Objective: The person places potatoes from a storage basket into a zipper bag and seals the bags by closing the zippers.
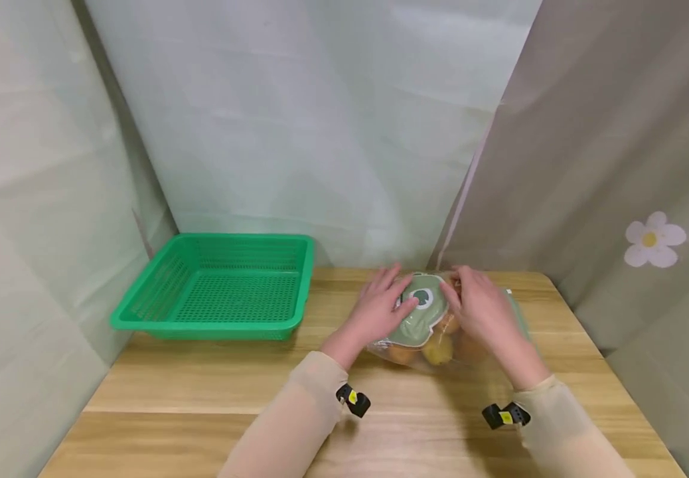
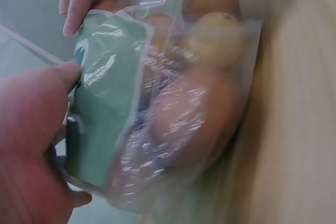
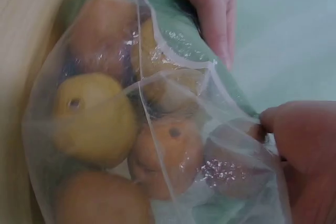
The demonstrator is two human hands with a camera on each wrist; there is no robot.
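A clear plastic bag (image 1: pixel 415 326) with a green printed panel lies at the right back of the table, with several round fruits inside. A yellow fruit (image 3: pixel 94 121) and an orange one (image 3: pixel 167 156) show through the film in the right wrist view. My left hand (image 1: pixel 376 312) grips the bag's far edge on the left, its thumb over the green panel (image 2: pixel 107 87). On the other side, my right hand (image 1: pixel 483 307) pinches the same edge between thumb and fingers. Some fingertips are hidden behind the bag.
A green plastic basket (image 1: pixel 210 326) with slotted walls stands at the back left of the wooden table (image 1: pixel 201 385). Pale curtains (image 1: pixel 320 133) hang behind and on the left; a flowered grey-brown one (image 1: pixel 589 166) hangs on the right.
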